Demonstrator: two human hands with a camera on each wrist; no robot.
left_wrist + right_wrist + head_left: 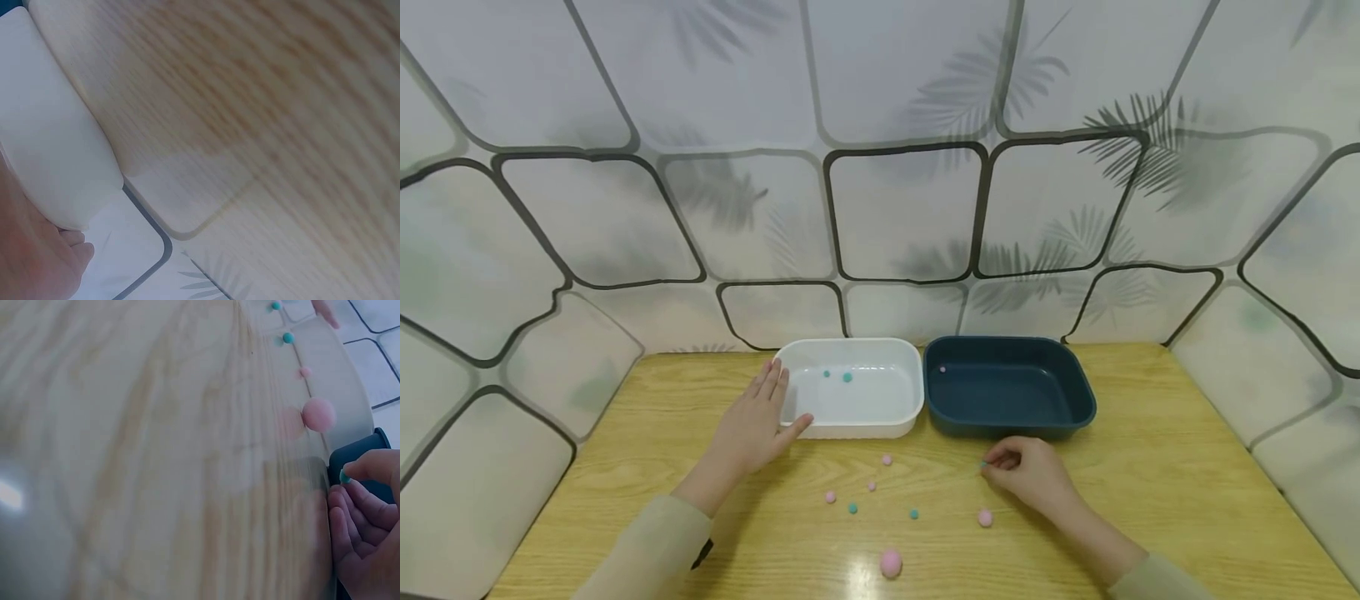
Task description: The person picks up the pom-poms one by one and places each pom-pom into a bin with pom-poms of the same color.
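My left hand [748,429] lies along the left end of a white tray [850,429], fingers stretched over its side and thumb at the front rim. Two small teal balls [847,377] sit inside that tray. Just in front of the dark blue tray [1011,427], my right hand [1033,475] pinches a small teal ball [344,477] between thumb and index finger. One small pink ball [943,369] lies in the blue tray. The other fingers of the right hand are bent in, as the right wrist view shows.
Loose on the wooden table [760,533] are several pink balls, the biggest pink ball [891,563] near the front edge. Among them are a teal ball [853,508] and another teal ball [913,514]. A patterned wall [902,217] stands right behind both trays, which sit side by side.
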